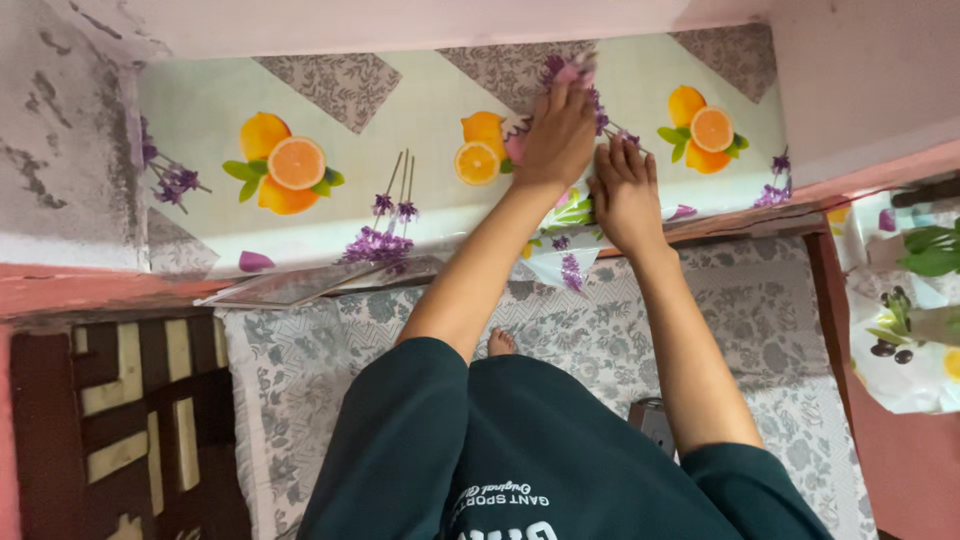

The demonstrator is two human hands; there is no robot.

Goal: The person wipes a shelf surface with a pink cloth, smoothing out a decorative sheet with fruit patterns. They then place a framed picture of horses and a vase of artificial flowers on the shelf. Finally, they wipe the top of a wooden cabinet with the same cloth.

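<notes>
A glossy plastic sheet printed with orange fruit and purple lavender covers a ledge against the pink wall. My left hand lies palm down on it near the back, fingers stretched and blurred at the tips. Just to its right, my right hand rests flat near the ledge's front edge, fingers together. Below the hands, a fold of the sheet hangs over the edge. Neither hand visibly holds anything. My dark green shirt fills the bottom of the view.
Under the ledge lies a grey floral bed cover, with my bare toes and a small grey box on it. A brown patterned rug is at left. Another printed sheet is at right.
</notes>
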